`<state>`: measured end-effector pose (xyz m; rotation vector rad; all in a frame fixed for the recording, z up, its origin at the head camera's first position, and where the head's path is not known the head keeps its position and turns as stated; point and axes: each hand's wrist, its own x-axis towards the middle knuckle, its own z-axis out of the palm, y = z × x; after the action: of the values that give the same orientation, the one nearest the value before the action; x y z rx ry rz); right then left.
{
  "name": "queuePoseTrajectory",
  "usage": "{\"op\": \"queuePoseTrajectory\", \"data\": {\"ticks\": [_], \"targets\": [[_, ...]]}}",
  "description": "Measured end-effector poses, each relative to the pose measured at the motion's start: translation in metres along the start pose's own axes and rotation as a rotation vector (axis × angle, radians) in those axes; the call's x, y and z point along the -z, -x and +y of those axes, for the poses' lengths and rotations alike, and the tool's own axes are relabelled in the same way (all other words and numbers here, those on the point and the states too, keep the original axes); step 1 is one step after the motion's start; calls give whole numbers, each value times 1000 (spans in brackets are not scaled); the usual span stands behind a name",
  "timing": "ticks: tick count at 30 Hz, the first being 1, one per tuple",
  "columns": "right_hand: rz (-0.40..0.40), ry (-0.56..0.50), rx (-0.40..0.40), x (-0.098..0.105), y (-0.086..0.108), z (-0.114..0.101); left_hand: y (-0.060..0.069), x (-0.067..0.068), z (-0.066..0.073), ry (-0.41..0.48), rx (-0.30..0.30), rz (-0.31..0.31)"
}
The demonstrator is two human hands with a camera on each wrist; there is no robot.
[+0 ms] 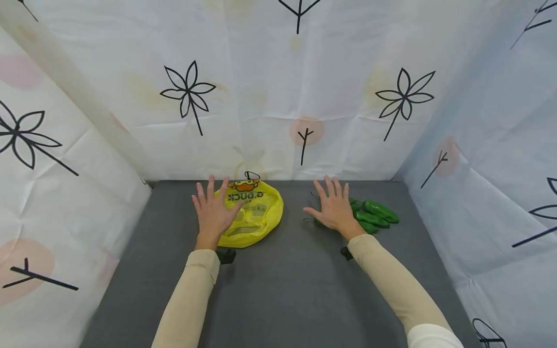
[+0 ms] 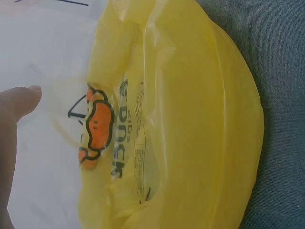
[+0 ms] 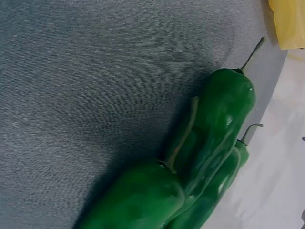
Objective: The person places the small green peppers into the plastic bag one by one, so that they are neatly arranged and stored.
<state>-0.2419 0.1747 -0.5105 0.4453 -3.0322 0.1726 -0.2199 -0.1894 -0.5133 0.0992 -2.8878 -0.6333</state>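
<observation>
A yellow plastic bag (image 1: 261,224) with an orange duck print and dark lettering lies at the back, left of the middle. My left hand (image 1: 214,212) is over its left side, fingers spread, gripping nothing. In the left wrist view the bag (image 2: 200,119) fills the middle and a finger shows at the left edge. Several green peppers (image 1: 380,211) lie in a pile at the back right. Over the pile's left part is my right hand (image 1: 334,208), fingers spread and holding nothing, hiding some peppers. The right wrist view shows peppers (image 3: 224,105) with thin stems.
The dark grey table (image 1: 287,299) ends at a white cloth wall (image 1: 261,96) with leaf drawings behind the bag and peppers. Similar cloth hangs at the left and right. Both sleeved forearms reach over the table from its near side.
</observation>
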Motion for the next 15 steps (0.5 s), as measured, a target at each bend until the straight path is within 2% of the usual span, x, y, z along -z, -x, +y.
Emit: {"op": "queuePoseTrajectory", "data": {"ticks": [15], "targets": [[-43, -5, 6, -10, 17, 12, 11, -2, -27, 35, 62, -11]]}}
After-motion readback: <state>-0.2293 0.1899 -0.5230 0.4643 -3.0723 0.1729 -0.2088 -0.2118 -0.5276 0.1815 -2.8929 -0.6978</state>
